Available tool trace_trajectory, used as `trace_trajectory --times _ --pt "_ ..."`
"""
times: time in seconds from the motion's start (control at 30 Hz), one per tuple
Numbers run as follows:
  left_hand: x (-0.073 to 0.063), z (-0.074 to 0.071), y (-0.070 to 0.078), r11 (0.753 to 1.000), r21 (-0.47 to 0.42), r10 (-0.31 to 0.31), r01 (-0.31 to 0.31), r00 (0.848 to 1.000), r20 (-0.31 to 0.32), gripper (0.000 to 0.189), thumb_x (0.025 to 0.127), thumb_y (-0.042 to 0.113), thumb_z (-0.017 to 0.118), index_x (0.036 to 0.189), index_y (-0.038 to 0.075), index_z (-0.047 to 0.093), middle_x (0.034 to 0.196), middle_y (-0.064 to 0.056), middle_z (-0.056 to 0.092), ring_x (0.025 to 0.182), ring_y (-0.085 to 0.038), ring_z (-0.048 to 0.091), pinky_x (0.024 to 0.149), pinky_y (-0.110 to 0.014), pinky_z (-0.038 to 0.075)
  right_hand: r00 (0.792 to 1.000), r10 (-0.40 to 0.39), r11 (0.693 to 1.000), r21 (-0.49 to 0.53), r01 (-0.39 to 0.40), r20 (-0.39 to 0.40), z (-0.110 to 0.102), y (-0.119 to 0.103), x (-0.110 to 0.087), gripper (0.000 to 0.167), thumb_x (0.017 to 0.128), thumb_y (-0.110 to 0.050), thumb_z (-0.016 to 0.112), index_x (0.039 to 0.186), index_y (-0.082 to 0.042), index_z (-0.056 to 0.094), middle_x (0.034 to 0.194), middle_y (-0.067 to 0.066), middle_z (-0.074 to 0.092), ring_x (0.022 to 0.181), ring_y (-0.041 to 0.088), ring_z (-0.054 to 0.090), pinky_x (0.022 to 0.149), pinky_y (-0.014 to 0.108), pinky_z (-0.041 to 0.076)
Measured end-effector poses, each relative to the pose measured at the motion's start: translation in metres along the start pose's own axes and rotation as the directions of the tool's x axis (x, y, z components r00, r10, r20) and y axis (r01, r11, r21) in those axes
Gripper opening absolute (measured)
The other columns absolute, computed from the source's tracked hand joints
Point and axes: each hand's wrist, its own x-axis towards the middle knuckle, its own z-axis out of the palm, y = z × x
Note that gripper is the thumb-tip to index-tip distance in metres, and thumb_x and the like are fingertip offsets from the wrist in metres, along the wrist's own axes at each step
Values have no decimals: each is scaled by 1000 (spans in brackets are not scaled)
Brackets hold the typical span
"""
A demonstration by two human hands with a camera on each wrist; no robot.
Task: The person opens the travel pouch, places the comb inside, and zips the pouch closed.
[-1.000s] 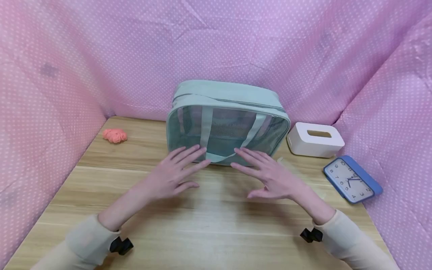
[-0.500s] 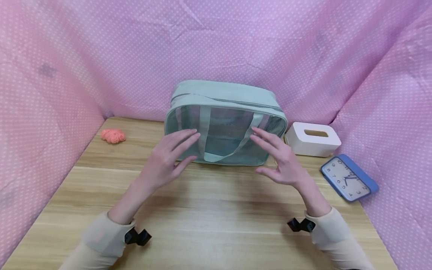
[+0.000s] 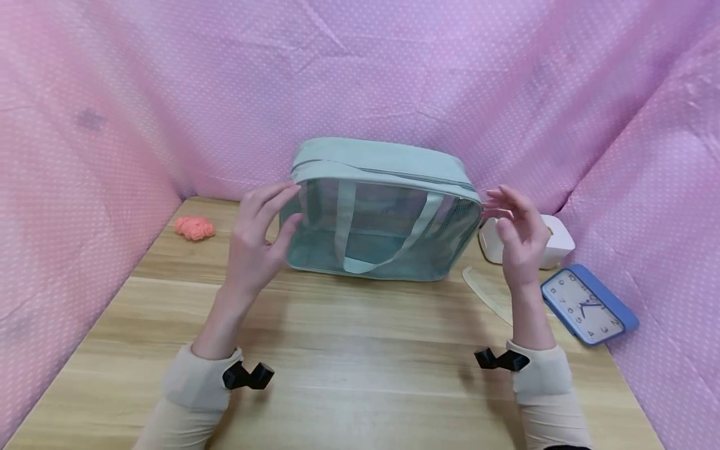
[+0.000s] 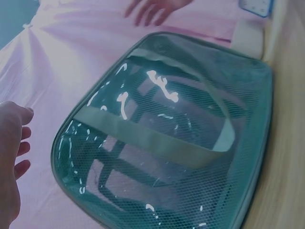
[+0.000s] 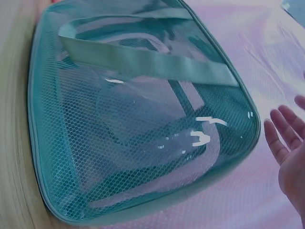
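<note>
A pale green bag (image 3: 388, 244) with a clear mesh front and a webbing handle (image 3: 345, 219) stands upright at the back of the table. My left hand (image 3: 255, 234), fingers slightly bent, is at the bag's left end, its fingertips overlapping the upper left corner in the head view. Past the bag's right end, my right hand (image 3: 520, 234) is raised with loosely bent fingers, in front of a white tissue box (image 3: 554, 244) that it partly hides. Both hands hold nothing. In the right wrist view the right hand (image 5: 288, 143) is apart from the bag (image 5: 124, 129).
A pale comb (image 3: 486, 294) lies right of the bag, partly behind the right forearm. A blue clock (image 3: 587, 306) leans near the table's right edge. A coral-coloured ruffled item (image 3: 194, 228) lies at the back left. Pink dotted cloth (image 3: 382, 69) hangs around the wooden table (image 3: 360, 362).
My hands have moved apart and upward, from in front of the bag's lower front to its two ends. The comb shows more fully now. The bag stays in place.
</note>
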Motion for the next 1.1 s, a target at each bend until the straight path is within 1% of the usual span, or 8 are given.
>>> trace_trajectory --times 0.1,0.17,0.23,0.33,0.5,0.7,0.9,1.1 --pt "0 0 -6 999 24 -44 45 999 -10 35 93 2 72 128 2 69 128 -17 69 122 -35 60 110 -32 46 991 93 990 117 -82 -96 -12 9 -1 35 93 0 64 125 15 62 113 21 73 100 28 70 87 35 62" --pt "-1 -1 -10 996 37 -83 84 996 -12 36 94 3 72 129 2 68 128 -18 69 123 -36 59 111 -34 46 978 171 975 166 -149 -123 -19 15 -4 33 95 2 60 125 14 62 112 20 72 100 27 69 88 36 62" --pt "-2 -1 -14 991 48 -126 126 992 -12 37 94 4 72 130 3 68 128 -18 69 124 -36 59 112 -39 46 959 248 955 200 -218 -138 -26 21 -7 31 97 2 59 125 12 62 111 18 72 101 26 68 89 36 61" --pt "-3 -2 -19 980 58 -192 192 981 -3 39 95 6 72 132 4 66 130 -18 68 126 -36 59 113 -44 46 924 346 928 201 -313 -162 -34 29 -11 27 100 0 58 124 9 64 109 15 72 102 25 68 88 34 60" --pt "-9 -2 -31 961 71 -273 269 961 49 44 97 9 70 139 2 61 136 -18 65 129 -34 57 109 -49 48 864 475 880 125 -459 -169 -43 35 -17 27 103 -7 59 127 4 65 110 10 72 103 21 66 87 30 59" --pt "-17 -4 -40 926 52 -378 374 919 113 49 96 7 71 143 2 56 141 -18 62 133 -31 56 108 -52 51 797 596 803 69 -592 -97 -51 39 -23 26 106 -14 56 129 -4 64 115 1 69 102 12 65 84 22 58" --pt "-11 -6 -44 912 56 -409 406 900 152 50 96 7 71 143 2 56 139 -19 63 127 -35 61 104 -54 54 734 679 734 -20 -679 -18 -52 43 -19 22 106 -20 57 125 -13 64 116 -5 66 101 5 64 86 18 59" --pt "-9 -3 -49 899 67 -437 432 876 203 50 96 6 71 143 5 57 140 -17 63 123 -33 63 102 -55 56 651 759 643 -126 -755 -29 -51 47 -15 17 105 -27 60 118 -18 63 114 -8 60 101 4 60 84 15 57"
